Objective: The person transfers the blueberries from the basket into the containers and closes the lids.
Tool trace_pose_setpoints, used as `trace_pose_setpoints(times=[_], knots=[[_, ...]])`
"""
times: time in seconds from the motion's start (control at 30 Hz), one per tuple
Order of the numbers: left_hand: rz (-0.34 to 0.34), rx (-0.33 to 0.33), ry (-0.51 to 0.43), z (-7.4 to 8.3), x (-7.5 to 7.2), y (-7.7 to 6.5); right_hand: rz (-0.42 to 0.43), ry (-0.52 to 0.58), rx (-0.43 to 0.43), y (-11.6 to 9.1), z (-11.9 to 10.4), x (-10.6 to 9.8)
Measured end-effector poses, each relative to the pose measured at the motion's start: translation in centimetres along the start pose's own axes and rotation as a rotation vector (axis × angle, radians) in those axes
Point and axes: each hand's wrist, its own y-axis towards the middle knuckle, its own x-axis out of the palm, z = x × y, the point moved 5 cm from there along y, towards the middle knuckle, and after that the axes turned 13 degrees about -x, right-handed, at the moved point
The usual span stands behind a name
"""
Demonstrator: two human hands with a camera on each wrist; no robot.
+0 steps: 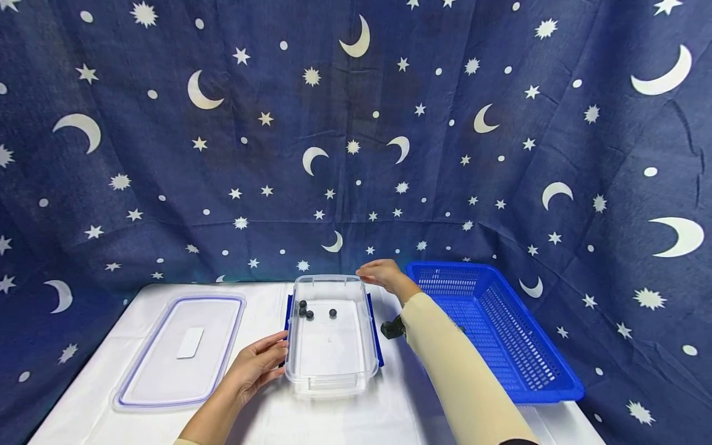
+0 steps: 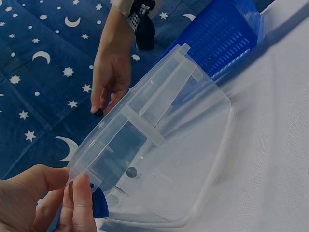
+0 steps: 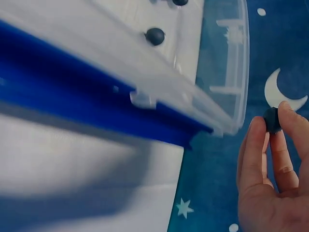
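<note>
A clear plastic food container point(image 1: 328, 384) with blue side latches point(image 1: 376, 334) stands in the middle of the table. Several small dark balls point(image 1: 332, 313) lie on its floor, toward the back. At the near left side, my left hand point(image 1: 256, 369) grips the rim, and in the left wrist view the thumb and fingers point(image 2: 83, 200) close over it beside a blue latch. My right hand point(image 1: 387, 275) is at the container's back right corner. Between its thumb and fingertips it pinches one dark ball point(image 3: 272, 120), held just outside the container wall.
To the left lies a clear lid point(image 1: 158, 358) with a purple-blue seal and a white rectangle point(image 1: 191, 342) on it. On the right stands a blue perforated basket point(image 1: 556, 389), beside my right forearm. A dark blue curtain point(image 1: 289, 80) with moons and stars hangs behind the table.
</note>
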Motion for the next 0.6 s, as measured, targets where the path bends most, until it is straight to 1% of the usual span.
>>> trace_pose_setpoints(times=[0.13,0.3,0.47,0.6], knots=[[-0.005,-0.001,-0.006,0.0,0.0,0.0,0.0,-0.02,-0.002,0.0,0.2,1.2],[0.01,0.001,-0.01,0.0,0.0,-0.1,0.026,-0.051,-0.019,0.1,0.3,2.1],[0.027,0.002,-0.005,-0.1,-0.1,0.0,0.002,-0.034,-0.018,0.1,0.3,3.0],[0.02,0.008,-0.002,-0.1,-0.1,0.0,-0.011,-0.025,-0.024,0.1,0.2,3.6]])
